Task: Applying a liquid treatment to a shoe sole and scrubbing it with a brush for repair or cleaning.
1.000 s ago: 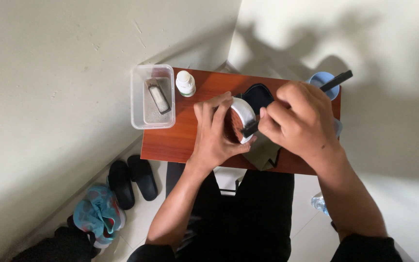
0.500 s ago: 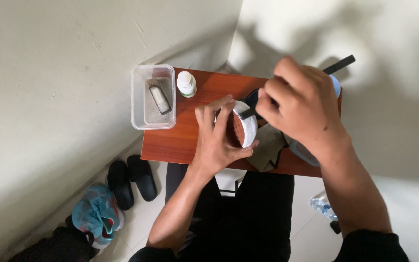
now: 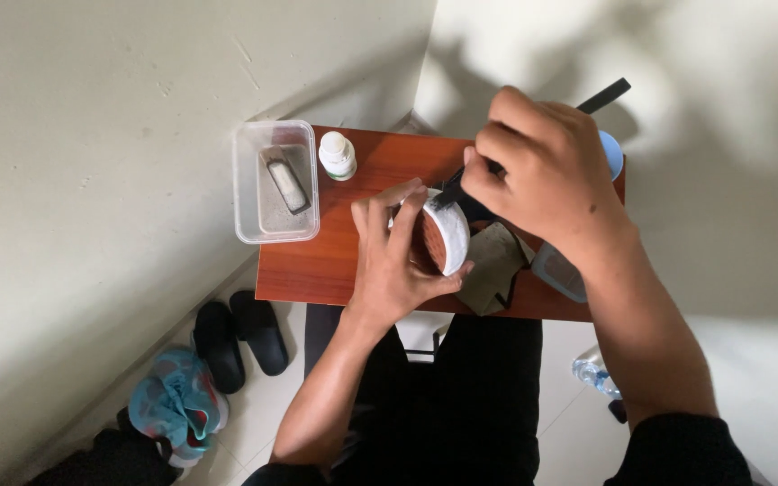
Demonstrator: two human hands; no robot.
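Near the centre of the frame, the person's left hand [image 3: 398,261] cups a small round white dish [image 3: 441,236] tipped on edge, so its reddish-brown inside faces left. The fingers are spread along the dish's left side, with the thumb curled under its lower rim. The dish is held just above the reddish wooden bench [image 3: 335,261], which runs across the middle of the frame.

The right hand [image 3: 542,175], upper right of centre, holds a thin black brush [image 3: 605,94]. Its fingers are pressed together and pinch the handle, which sticks out toward the upper right. The brush tip touches the top rim of the dish.

At the bench's left end sits a clear plastic container [image 3: 275,182] with a small oblong object inside. Just to its right stands a small white bottle [image 3: 337,155]. A crumpled greyish cloth [image 3: 493,265] lies below the right hand, beside the dish. A blue-rimmed cup [image 3: 612,155] shows partly behind the right hand.

On the floor at lower left lie black sandals [image 3: 240,337] and a teal shoe [image 3: 173,405].
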